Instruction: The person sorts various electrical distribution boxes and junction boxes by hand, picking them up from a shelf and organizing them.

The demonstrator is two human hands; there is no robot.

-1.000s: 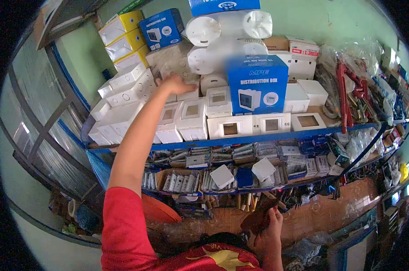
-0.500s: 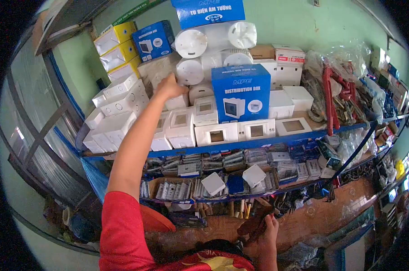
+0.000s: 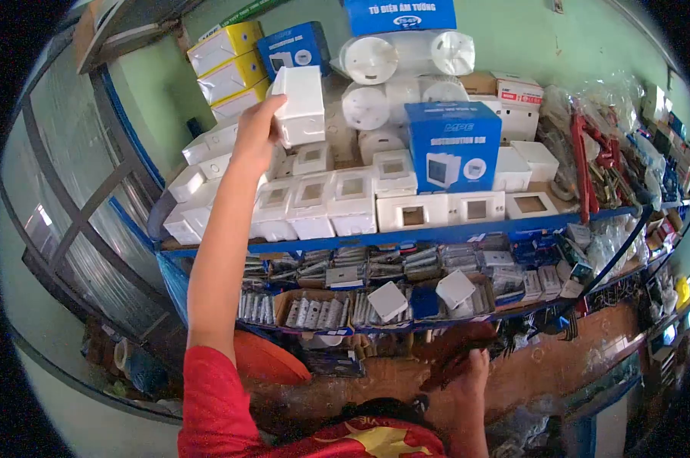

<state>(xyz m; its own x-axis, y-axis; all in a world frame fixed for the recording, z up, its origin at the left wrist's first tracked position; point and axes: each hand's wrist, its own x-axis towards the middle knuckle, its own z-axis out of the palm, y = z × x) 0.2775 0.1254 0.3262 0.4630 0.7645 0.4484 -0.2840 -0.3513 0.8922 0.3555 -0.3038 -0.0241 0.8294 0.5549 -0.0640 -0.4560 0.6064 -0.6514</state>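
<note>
My left hand (image 3: 258,131) grips a white plastic box (image 3: 300,107) by its left side, raised above the upper shelf. Under it stand white boxes with small windows (image 3: 311,197). A blue distribution box (image 3: 453,149) stands to its right, beside clear-wrapped white rolls (image 3: 368,60). Down at the lower right, my right hand (image 3: 471,374) has its fingers closed round a dark reddish-brown object (image 3: 453,347), whose shape I cannot make out.
Yellow boxes (image 3: 226,49) are stacked at the back left. Red-handled tools (image 3: 587,164) lie at the shelf's right. The blue shelf edge (image 3: 337,241) crosses above cartons of packaged parts (image 3: 314,311). A red round object (image 3: 268,359) is lower down.
My left hand has lifted a white box up from among the boxes on the shelf. The view has shifted, so the shelf appears further right. My right hand still holds the dark object.
</note>
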